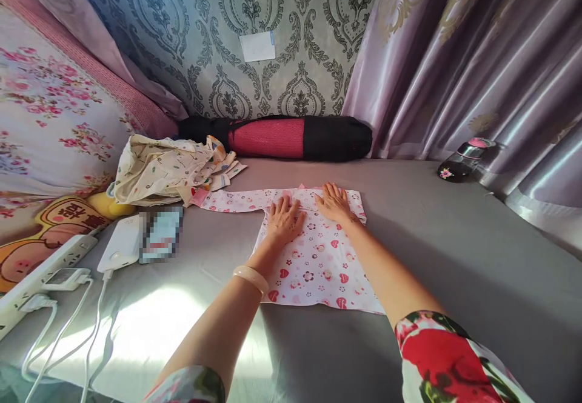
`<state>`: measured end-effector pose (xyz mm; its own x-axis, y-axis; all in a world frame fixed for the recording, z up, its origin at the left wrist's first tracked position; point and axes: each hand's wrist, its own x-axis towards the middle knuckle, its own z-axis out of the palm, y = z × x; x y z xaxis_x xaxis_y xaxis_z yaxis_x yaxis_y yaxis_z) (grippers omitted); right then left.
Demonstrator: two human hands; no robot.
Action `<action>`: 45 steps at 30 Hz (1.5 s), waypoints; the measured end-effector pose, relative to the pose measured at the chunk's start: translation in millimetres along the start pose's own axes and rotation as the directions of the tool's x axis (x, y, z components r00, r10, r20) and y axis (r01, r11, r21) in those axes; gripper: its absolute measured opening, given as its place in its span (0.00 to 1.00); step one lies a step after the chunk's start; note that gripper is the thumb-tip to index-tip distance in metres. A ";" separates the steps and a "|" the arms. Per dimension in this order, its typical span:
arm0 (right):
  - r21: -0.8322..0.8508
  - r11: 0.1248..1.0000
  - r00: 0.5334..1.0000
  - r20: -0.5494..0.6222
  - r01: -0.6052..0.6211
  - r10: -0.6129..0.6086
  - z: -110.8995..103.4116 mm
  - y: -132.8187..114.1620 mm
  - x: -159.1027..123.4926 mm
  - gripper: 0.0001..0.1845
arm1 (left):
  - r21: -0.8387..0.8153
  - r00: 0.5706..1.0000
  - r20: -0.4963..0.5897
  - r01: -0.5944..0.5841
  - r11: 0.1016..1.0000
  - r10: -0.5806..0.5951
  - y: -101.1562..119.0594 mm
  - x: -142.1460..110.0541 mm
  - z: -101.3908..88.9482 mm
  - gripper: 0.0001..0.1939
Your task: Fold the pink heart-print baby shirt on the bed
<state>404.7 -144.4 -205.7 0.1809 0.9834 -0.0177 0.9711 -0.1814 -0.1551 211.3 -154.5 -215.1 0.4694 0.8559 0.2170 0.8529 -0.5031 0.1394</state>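
A small white baby garment (318, 266) printed with pink and red hearts lies flat on the grey bed sheet (454, 257). One sleeve stretches out to the left. My left hand (284, 218) rests palm down on the garment's upper part, fingers spread. My right hand (334, 202) lies flat beside it near the collar, also pressing on the cloth. A pale bangle sits on my left wrist. Neither hand grips anything.
A crumpled cream patterned cloth (168, 169) lies at the left. A white power bank (120, 244), a power strip (43, 276) with cables and a phone sit nearby. A black and red bolster (277, 137) lies at the wall. A dark bottle (461, 160) lies by the curtain.
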 end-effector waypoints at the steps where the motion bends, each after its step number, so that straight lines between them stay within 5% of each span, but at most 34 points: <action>1: 0.001 1.000 1.000 0.005 0.000 0.000 -0.2 0.2 0.2 0.37 | -0.005 1.000 0.000 0.006 1.000 -0.006 0.1 -0.1 -0.3 0.28; 9: 0.014 1.000 1.000 -0.015 -0.003 0.003 -6.3 -11.7 -3.7 0.34 | -0.064 0.994 -0.080 0.074 0.995 -0.079 0.2 -1.2 -2.8 0.29; 13: -0.013 0.989 0.983 -0.112 0.148 -0.149 -5.2 -38.7 -14.4 0.32 | -0.068 0.988 -0.126 0.077 0.995 -0.085 1.6 -0.3 -3.3 0.23; 17: 0.004 0.958 0.956 -0.071 0.286 -0.285 -1.7 -62.2 -13.2 0.32 | -0.069 0.988 -0.109 0.106 0.992 -0.114 2.2 0.8 -4.3 0.20; 25: 0.038 0.974 0.975 -0.018 0.223 -0.222 8.7 -65.4 7.7 0.32 | -0.049 0.993 0.002 0.121 0.991 -0.121 0.3 2.0 -0.9 0.26; 33: 0.046 0.972 0.972 -0.059 0.230 -0.227 11.8 -64.8 5.3 0.31 | -0.084 0.994 -0.039 0.095 0.992 -0.099 -0.9 1.3 -1.0 0.26; 40: 0.102 0.966 0.972 -0.020 0.237 -0.236 1.5 -70.1 2.6 0.31 | -0.308 0.977 -0.123 0.127 0.943 -0.172 -6.4 5.2 8.5 0.30; 45: 0.115 0.930 0.937 -0.056 0.348 -0.344 2.3 -88.0 -3.1 0.30 | -0.677 0.916 -0.172 0.158 0.719 -0.363 -18.1 11.3 13.1 0.28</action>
<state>318.3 -131.5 -194.2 -0.1556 0.9835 0.0924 0.9486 0.1748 -0.2637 204.1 -134.2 -227.8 0.0811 0.9458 0.3145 0.5327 -0.3078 0.7883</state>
